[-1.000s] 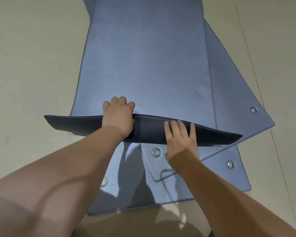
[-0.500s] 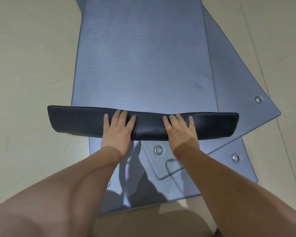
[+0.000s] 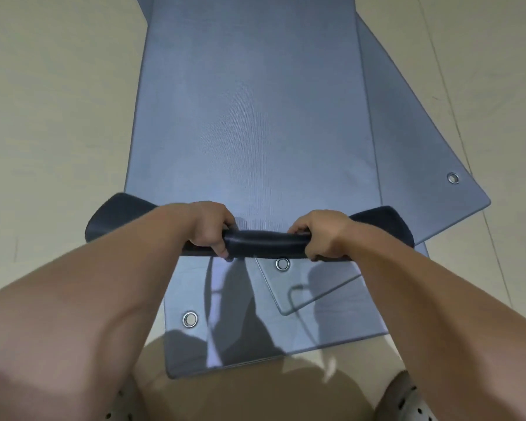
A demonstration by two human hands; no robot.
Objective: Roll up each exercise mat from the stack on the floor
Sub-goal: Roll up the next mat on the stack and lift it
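The top blue-grey mat (image 3: 249,117) lies lengthwise away from me on a stack of mats. Its near end is curled into a tight dark roll (image 3: 266,242). My left hand (image 3: 210,227) grips the roll left of centre, fingers wrapped under it. My right hand (image 3: 324,235) grips it right of centre the same way. The roll's outer ends flare up loose beyond each hand. Two lower mats (image 3: 413,141) (image 3: 255,335) with metal eyelets show underneath, fanned out at angles.
Beige tiled floor (image 3: 49,117) surrounds the stack on both sides. My two perforated clogs (image 3: 404,402) stand at the bottom edge, just short of the lowest mat's near edge.
The folded flap has been turned over into a tight roll. Both hands went from lying flat on the flap to gripping the roll with curled fingers.
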